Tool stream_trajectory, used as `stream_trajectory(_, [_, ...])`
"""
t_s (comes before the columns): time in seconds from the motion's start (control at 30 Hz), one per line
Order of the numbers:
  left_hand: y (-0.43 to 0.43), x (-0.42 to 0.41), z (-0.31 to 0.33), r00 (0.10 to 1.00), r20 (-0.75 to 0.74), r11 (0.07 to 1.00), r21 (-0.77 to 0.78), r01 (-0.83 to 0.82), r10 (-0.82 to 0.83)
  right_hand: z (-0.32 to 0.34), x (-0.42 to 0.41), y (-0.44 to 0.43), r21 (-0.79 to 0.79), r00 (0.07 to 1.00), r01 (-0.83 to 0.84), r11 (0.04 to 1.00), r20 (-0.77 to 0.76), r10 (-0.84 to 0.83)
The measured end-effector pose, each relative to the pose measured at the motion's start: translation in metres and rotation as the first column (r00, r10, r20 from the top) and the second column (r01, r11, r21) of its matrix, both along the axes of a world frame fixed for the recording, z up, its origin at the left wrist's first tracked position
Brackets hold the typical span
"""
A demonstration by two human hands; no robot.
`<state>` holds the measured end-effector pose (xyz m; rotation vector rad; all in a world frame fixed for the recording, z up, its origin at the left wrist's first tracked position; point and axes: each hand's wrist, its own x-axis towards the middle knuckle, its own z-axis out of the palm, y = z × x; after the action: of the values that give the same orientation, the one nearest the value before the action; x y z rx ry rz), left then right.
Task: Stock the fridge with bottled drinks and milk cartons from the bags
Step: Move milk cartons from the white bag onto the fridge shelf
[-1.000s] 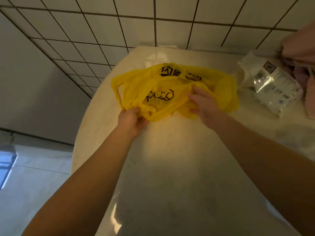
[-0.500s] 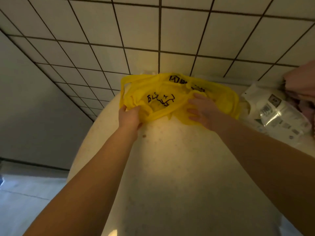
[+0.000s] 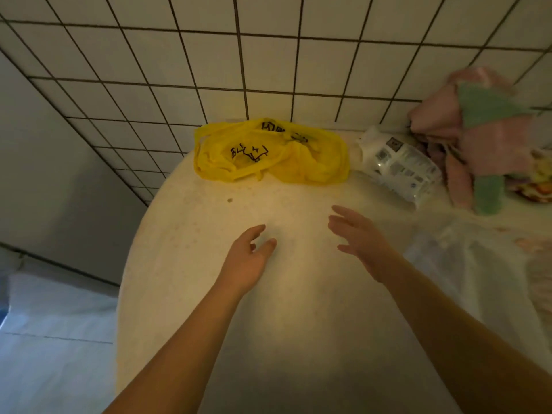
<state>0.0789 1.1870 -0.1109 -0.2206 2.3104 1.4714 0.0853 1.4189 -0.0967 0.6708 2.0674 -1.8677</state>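
- Where the pale counter [image 3: 268, 324] meets the tiled wall [image 3: 268, 70], the yellow bag [image 3: 268, 150] lies slack and crumpled, black print facing up and one handle loop at its left end. Its far edge sits against the base of the tiles.
- Nothing touches the bag. Both hands are on its near side, well apart from it.
- Left hand [image 3: 248, 261]: back facing up, fingers extended forward and loosely relaxed, thumb held a little apart. It holds nothing. It sits low over the counter; contact with the surface cannot be told.
- Right hand [image 3: 358, 240]: fingers spread and slightly bent, pointing far and left, palm turned toward the left hand. It holds nothing. It is over the counter, a little farther out than the left hand.
- Both forearms are bare. They enter from the near edge and converge toward the middle of the counter, with a gap between the two hands.
- Small dark speck [image 3: 229, 200] on the counter, between the bag and the left hand.
- White packet [image 3: 397, 165] with printed labels lies just right of the bag, tilted, its left end near the bag's right end.
- Pink and green cloths [image 3: 484, 144] are piled at the far right against the wall, just beyond the packet.
- Clear plastic bag [image 3: 466, 264] lies on the right of the counter, near the right forearm; its contents are too blurred to read.
- Floor [image 3: 53, 339] shows at near left, below the counter's rounded edge.
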Motion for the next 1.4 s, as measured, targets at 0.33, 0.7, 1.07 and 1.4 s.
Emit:
stream_trajectory(0.33, [0.066,0.128,-0.001,0.882,0.016,0.873,-0.132,0.469,-0.471,-0.014,0.172,0.074,0.499,0.993,0.082,0.863,-0.117,-0.027])
stream_trajectory(0.7, [0.166,0.194,-0.001,0.628,0.184,0.627,-0.071,0.776,-0.757,-0.005,0.313,0.151,0.821,0.942,0.301,0.486,-0.179,-0.282])
stream_trajectory(1.07, [0.266,0.253,-0.025,0.743,0.588,0.947,0.181,0.264,-0.319,-0.023,0.389,0.220,0.852,0.801,0.343,0.396,-0.045,-0.598])
stream_trajectory(1.4, [0.412,0.291,-0.041,0.858,0.488,0.983,0.004,-0.184,0.158,-0.060,0.382,0.371,0.782,0.862,0.179,0.597,0.168,-0.478])
